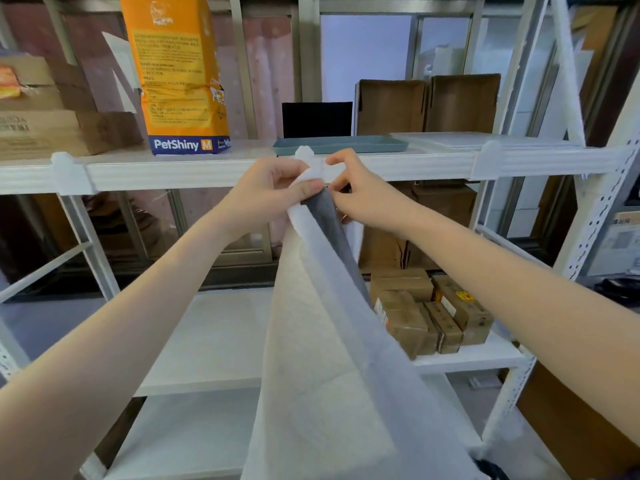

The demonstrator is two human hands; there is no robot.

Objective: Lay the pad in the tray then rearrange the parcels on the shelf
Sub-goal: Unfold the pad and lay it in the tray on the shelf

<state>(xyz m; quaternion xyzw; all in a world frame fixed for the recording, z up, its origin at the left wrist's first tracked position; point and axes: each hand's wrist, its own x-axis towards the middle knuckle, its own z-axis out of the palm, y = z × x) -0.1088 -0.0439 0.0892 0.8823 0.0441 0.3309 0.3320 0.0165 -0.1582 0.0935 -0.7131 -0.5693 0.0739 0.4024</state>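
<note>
A large white pad (322,368) with a grey underside hangs down in front of the shelving. My left hand (273,192) pinches its top edge. My right hand (356,188) pinches the same edge just to the right, the two hands almost touching. Right behind them, a shallow teal tray (341,146) lies on the upper shelf, with nothing seen in it. Several brown taped parcels (429,313) sit bunched together at the right end of the middle shelf, partly hidden by the pad.
An orange PetShiny bag (180,77) stands on the upper shelf left of the tray. Cardboard boxes (52,109) are at far left, open boxes (429,105) behind right, a black panel (317,119) behind the tray. White shelf posts (588,216) stand at right.
</note>
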